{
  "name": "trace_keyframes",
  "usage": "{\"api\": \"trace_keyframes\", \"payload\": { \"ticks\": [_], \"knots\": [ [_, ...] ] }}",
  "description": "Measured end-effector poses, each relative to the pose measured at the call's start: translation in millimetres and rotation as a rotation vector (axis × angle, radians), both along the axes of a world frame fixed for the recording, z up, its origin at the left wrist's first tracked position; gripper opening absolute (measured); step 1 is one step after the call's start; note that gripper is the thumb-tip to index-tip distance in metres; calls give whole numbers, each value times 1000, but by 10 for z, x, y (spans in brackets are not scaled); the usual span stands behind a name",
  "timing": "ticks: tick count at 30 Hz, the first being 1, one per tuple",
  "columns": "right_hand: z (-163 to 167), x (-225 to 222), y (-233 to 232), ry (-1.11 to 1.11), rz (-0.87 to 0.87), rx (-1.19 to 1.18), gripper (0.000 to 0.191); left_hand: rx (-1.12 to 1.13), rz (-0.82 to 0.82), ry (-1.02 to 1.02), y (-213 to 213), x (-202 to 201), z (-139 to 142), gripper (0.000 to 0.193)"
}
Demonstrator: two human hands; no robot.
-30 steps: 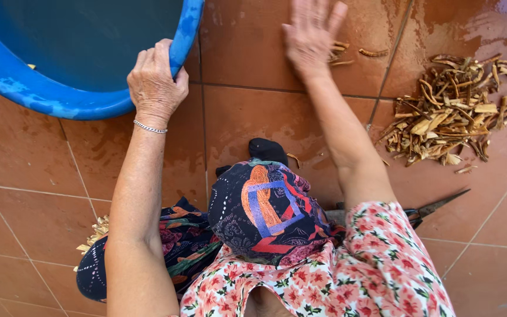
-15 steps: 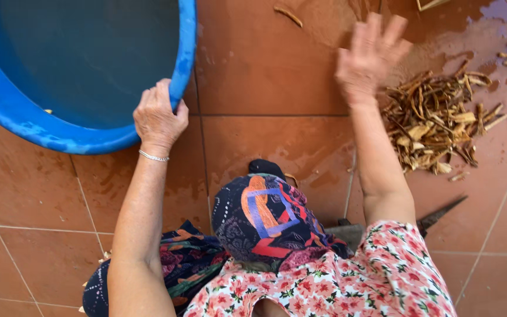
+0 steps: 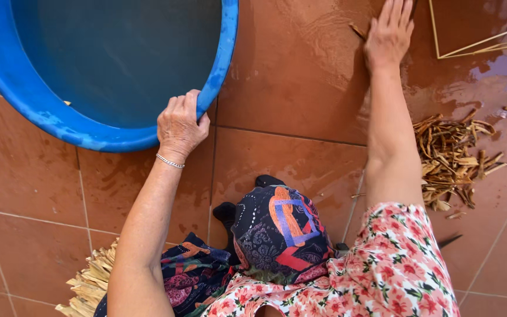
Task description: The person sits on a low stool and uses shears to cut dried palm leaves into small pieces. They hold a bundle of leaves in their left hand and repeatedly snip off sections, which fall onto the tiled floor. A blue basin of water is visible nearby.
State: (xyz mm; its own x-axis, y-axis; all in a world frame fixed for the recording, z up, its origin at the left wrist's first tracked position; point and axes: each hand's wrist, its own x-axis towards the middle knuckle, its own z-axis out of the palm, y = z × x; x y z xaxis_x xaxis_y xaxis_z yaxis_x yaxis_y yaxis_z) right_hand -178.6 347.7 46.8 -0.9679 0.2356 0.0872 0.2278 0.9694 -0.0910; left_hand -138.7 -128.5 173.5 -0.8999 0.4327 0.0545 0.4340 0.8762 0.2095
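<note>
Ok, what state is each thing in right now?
Big round blue plastic tub: gripped at its rim.
Left hand: closed on the tub's rim.
Right hand: open, flat on the wet floor.
Brown tiled floor: wet.
Pile of brown peel strips: loose, heaped beside the right arm.

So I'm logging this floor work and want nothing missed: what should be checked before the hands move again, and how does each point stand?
1. Left hand grips the blue tub rim, fingers curled over the edge: ok.
2. Right hand lies flat and open on the tiled floor, holding nothing: ok.
3. Floor under the right hand is dry: not ok, it looks wet and glossy there.
4. Loose strip beside the right hand is within reach: ok.
5. Pile of dried strips is gathered in one heap: not ok, strays lie to its right.
6. Tub contents: cannot tell, the inside looks dark.
</note>
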Motion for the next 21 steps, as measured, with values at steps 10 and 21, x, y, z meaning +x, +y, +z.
{"api": "trace_keyframes", "payload": {
  "ticks": [10, 21],
  "knots": [
    [113, 2500, 395, -161, 62, 221, 37, 10, 3, -53, 7, -13, 13, 47],
    [-101, 238, -516, 201, 349, -125, 38, 121, -98, -195, -77, -213, 86, 59]
  ]
}}
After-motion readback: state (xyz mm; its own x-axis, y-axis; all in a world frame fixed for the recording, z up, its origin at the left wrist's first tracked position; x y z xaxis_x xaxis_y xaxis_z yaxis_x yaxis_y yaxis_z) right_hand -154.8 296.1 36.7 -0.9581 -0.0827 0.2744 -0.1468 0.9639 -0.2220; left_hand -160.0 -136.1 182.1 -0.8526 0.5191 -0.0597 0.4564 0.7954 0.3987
